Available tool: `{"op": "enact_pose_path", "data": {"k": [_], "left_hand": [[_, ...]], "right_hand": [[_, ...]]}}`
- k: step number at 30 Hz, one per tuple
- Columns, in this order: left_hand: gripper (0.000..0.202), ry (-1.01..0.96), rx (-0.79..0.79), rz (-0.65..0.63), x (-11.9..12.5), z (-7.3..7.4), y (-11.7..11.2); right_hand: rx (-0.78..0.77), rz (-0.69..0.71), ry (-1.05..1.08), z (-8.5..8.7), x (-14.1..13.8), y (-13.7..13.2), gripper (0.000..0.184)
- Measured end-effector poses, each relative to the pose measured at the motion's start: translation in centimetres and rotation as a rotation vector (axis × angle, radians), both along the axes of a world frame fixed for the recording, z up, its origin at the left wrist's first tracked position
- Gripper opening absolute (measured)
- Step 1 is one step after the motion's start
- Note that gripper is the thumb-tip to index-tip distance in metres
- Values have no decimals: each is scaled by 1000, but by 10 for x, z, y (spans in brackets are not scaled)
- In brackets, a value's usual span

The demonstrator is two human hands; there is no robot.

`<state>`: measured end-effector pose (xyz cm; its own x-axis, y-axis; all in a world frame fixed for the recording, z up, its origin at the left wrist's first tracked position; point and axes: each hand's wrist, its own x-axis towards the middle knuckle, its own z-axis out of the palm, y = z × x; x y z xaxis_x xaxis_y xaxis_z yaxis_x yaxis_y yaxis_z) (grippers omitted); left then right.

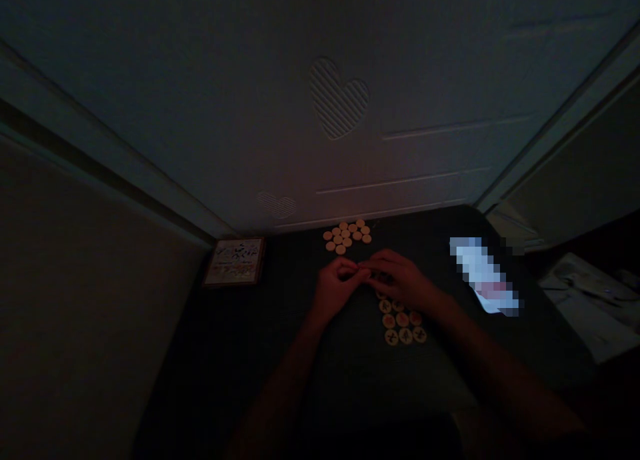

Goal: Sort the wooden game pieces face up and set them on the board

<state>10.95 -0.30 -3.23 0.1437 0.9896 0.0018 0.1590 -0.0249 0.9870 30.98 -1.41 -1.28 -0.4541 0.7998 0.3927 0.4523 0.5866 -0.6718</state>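
My left hand (340, 285) and my right hand (397, 277) meet at the fingertips over the dark table. Both are closed in a pinch. Whatever sits between the fingers is too dark and small to make out. Just below my right hand lie rows of round wooden discs (403, 320) with dark or reddish marks on them; my hand covers some of the upper ones. Beyond the fingers, a loose cluster of plain-looking pale discs (345, 234) lies flat near the wall.
A shallow square box (234, 262) with a printed top rests at the table's left back corner. To the right lies a brightly lit phone (484, 277), its screen blurred out. A pale wall panel (250, 100) with heart reliefs rises behind the table. The scene is dim.
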Motion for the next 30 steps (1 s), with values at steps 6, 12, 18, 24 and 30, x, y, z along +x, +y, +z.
{"op": "enact_pose_path", "data": {"k": [6, 12, 18, 24, 30], "left_hand": [[23, -25, 5, -11, -1, -2, 0], [22, -83, 2, -40, -2, -2, 1], [23, -128, 5, -90, -1, 2, 1], [28, -105, 58, -97, -2, -3, 2], [27, -24, 127, -66, -1, -5, 3]], "right_hand": [[23, -35, 12, -1, 0, 1, 34], [31, -56, 20, 2, 2, 1, 37], [20, -78, 13, 6, 4, 2, 34], [-29, -89, -35, 8, 5, 1, 36], [-44, -149, 19, 8, 10, 4, 32]]}}
